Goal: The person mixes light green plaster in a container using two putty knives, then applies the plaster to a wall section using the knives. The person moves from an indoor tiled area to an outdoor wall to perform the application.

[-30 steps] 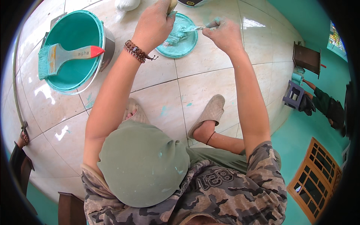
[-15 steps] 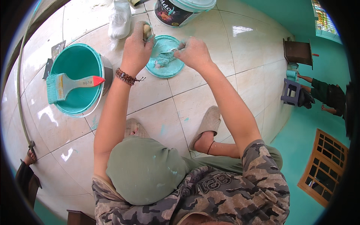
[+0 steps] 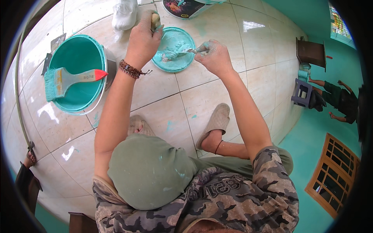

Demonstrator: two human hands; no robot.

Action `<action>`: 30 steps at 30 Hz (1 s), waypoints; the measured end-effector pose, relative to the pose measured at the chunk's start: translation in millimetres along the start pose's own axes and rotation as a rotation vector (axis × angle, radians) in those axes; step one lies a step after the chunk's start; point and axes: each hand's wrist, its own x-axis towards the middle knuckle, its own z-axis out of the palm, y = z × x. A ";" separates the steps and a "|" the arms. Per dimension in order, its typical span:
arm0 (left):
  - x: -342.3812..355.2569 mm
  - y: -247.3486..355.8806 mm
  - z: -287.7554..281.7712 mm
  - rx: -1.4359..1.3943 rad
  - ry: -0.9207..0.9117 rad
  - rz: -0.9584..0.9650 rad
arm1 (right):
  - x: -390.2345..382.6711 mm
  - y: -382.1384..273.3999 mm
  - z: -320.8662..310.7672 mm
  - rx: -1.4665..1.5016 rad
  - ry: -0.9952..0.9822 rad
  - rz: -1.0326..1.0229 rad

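Note:
My left hand (image 3: 142, 40) is closed on a pale wooden handle (image 3: 155, 19); what it belongs to is hidden. My right hand (image 3: 213, 58) grips a metal putty knife (image 3: 191, 51), its tip over the mound of pale turquoise paste on a round turquoise lid (image 3: 175, 37). The lid lies on the tiled floor between and beyond my hands. To the left stands a bucket (image 3: 77, 52) coated inside with turquoise paint, a wide brush (image 3: 79, 77) with red-tipped handle resting across it.
A white wrapped bundle (image 3: 124, 15) and a lidded dark tub (image 3: 182, 9) stand beyond the lid. A hose (image 3: 17, 97) runs along the left. At right are a dark wooden piece (image 3: 311, 52), a plastic stool (image 3: 301, 93) and another person (image 3: 338, 97). A bare foot (image 3: 30, 159) shows at far left.
The view has shifted with my head. My right hand, with the knife, has drawn back to the right relative to the lid. My left hand still holds the handle beside it.

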 end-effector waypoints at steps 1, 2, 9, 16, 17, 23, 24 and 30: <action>-0.3 -1.2 -0.7 0.012 0.011 0.010 | -0.5 -3.0 -4.4 0.024 -0.030 0.032; -0.6 -2.0 -1.7 0.007 0.011 -0.003 | -2.7 -3.1 -10.9 0.046 -0.015 0.043; 0.3 -5.2 -2.0 -0.005 0.020 -0.007 | -33.7 66.2 -18.7 0.240 -0.024 0.174; 1.4 -4.2 -2.3 0.061 -0.068 -0.087 | -42.0 121.7 31.8 0.440 -0.039 0.254; 2.1 -3.5 -2.3 0.058 -0.070 -0.085 | -37.5 126.3 35.1 0.447 -0.060 0.272; 2.1 -5.5 1.1 0.082 -0.063 -0.044 | -0.2 95.6 13.7 0.237 -0.103 0.123; 2.1 -1.9 2.3 0.091 -0.069 -0.052 | 3.8 80.9 -0.9 0.130 -0.116 0.079; 5.3 -1.8 3.2 0.090 -0.068 -0.077 | 17.5 34.8 -10.0 -0.105 -0.046 -0.270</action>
